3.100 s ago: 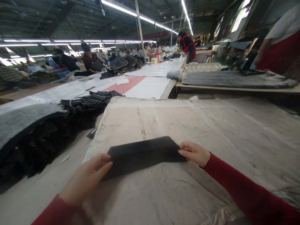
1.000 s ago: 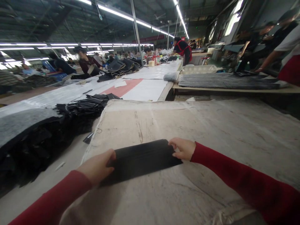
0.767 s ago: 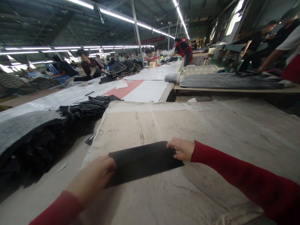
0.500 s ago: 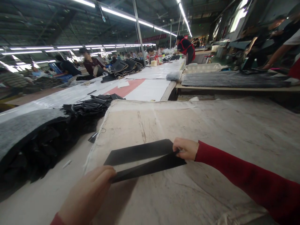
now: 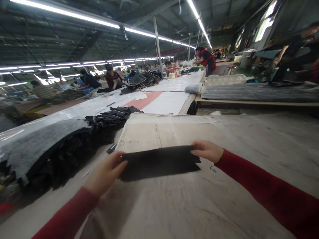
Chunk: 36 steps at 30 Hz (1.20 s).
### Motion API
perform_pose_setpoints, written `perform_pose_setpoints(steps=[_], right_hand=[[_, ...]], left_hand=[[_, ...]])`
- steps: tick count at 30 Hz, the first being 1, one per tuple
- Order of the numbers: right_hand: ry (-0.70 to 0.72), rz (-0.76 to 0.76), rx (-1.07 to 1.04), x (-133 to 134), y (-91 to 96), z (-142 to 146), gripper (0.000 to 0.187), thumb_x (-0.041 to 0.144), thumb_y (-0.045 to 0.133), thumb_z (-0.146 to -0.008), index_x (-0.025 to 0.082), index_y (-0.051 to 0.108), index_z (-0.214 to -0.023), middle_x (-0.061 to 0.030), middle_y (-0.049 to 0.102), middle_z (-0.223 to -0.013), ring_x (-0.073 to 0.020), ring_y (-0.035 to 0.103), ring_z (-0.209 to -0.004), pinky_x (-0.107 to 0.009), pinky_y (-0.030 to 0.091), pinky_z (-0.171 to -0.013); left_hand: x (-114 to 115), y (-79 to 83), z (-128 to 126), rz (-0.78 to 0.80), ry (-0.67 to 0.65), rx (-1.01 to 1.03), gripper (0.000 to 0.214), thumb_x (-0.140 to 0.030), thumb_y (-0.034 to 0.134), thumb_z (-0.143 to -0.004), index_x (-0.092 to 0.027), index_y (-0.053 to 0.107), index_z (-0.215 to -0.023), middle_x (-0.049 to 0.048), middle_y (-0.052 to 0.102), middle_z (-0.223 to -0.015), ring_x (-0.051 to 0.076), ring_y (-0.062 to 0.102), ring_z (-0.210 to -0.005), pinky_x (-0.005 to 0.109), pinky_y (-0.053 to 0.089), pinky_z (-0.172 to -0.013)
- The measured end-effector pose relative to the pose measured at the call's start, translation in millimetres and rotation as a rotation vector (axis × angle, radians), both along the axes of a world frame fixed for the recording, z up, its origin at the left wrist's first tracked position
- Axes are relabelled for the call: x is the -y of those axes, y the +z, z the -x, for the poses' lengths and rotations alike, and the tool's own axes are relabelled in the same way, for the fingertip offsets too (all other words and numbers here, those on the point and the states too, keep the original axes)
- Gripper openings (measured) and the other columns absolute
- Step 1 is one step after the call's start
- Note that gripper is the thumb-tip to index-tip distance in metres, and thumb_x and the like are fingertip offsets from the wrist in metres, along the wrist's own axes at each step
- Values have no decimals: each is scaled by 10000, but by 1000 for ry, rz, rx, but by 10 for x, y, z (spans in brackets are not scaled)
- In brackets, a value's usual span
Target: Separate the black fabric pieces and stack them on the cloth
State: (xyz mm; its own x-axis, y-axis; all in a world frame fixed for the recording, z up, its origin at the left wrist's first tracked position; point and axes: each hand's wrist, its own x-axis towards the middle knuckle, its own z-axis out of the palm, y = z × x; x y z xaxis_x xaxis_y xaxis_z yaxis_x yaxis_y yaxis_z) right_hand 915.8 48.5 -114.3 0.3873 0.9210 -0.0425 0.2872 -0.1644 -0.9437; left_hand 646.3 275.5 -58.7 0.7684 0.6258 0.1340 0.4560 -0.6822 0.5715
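A black strip of fabric [image 5: 159, 162] is stretched between my two hands over the cloth-covered table [image 5: 174, 205]. My left hand [image 5: 107, 172] pinches its left end between thumb and fingers. At the upper right corner, my right hand [image 5: 208, 150] grips it the same way. Stepped, notched edges show at the strip's right end. Whether it is one layer or two lying together, I cannot tell.
To the left lies a long pile of black pieces [image 5: 62, 159] with a grey fuzzy sheet [image 5: 47, 136] on top. Grey layered material [image 5: 249, 91] rests on a board at the back right. A person in a red apron [image 5: 208, 59] bends over the far white table [image 5: 169, 103].
Both hands have raised and turned the held strip so its broad face shows. The second black piece seen behind it is no longer separately visible. The view has shifted left and up.
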Motion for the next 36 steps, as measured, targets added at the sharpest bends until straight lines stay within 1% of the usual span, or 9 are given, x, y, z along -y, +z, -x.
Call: perform_pose_setpoints(steps=[2,6,11,16,21,26,29,32,36], right_hand=[[-52,-30,-40,-267,-80,-111,247,294,540,-630,135,469,-806,16,493,-617,-98,474,-554,-235,379,-535],[-174,11,167,-792,-182,-304,234,193,489,-660,130,462,-884,50,450,-556,-83,449,-497,-210,363,-495],[-298,32,324,-1339,-214,-575,299,141,471,-655,140,432,-952,58,452,-557,-86,442,-500,-198,350,-492],[-395,57,474,-1772,-227,-853,338,145,476,-631,146,418,-964,35,487,-606,-109,466,-568,-213,352,-543],[-424,91,628,-2005,-205,-1022,300,177,446,-668,165,432,-968,0,531,-685,-135,484,-615,-239,355,-573],[-383,104,780,-2131,-193,-1107,223,132,399,-706,187,522,-885,-39,559,-868,-157,500,-794,-254,364,-699],[-361,125,846,-2215,-195,-1164,251,126,385,-737,180,550,-918,-59,550,-953,-165,485,-879,-257,355,-761],[-338,154,906,-2308,-210,-1222,276,130,368,-769,167,553,-970,-78,540,-980,-170,477,-905,-262,350,-785],[-287,194,988,-2388,-263,-1262,288,112,371,-773,163,581,-962,-85,543,-956,-173,476,-891,-267,351,-780]], left_hand=[[-214,1,-173,21,-12,-44,355,-415,461,-701,-180,471,-967,-28,551,-641,137,541,-601,234,420,-554],[-634,-19,-515,-133,114,-155,392,-373,457,-692,-176,441,-1031,-39,519,-616,126,518,-589,227,393,-556],[-1060,-45,-924,-239,201,-203,388,-319,457,-699,-173,424,-1057,4,583,-724,138,555,-668,227,401,-593],[-1387,-50,-1317,-358,247,-224,376,-306,448,-713,-186,412,-1068,51,609,-835,187,571,-766,264,402,-634],[-1573,-77,-1627,-497,246,-257,345,-289,419,-739,-198,405,-1072,81,608,-892,229,565,-803,306,396,-646],[-1632,-114,-1815,-645,192,-286,221,-236,350,-777,-217,512,-925,81,579,-915,227,529,-856,312,383,-674],[-1669,-102,-1904,-714,165,-302,262,-216,307,-794,-220,539,-916,90,552,-940,234,502,-887,322,379,-680],[-1723,-89,-1980,-763,146,-325,296,-195,292,-798,-220,544,-951,103,532,-967,243,478,-913,336,372,-693],[-1775,-159,-2036,-794,114,-368,320,-153,286,-790,-205,560,-948,122,528,-958,255,452,-928,357,355,-709]])
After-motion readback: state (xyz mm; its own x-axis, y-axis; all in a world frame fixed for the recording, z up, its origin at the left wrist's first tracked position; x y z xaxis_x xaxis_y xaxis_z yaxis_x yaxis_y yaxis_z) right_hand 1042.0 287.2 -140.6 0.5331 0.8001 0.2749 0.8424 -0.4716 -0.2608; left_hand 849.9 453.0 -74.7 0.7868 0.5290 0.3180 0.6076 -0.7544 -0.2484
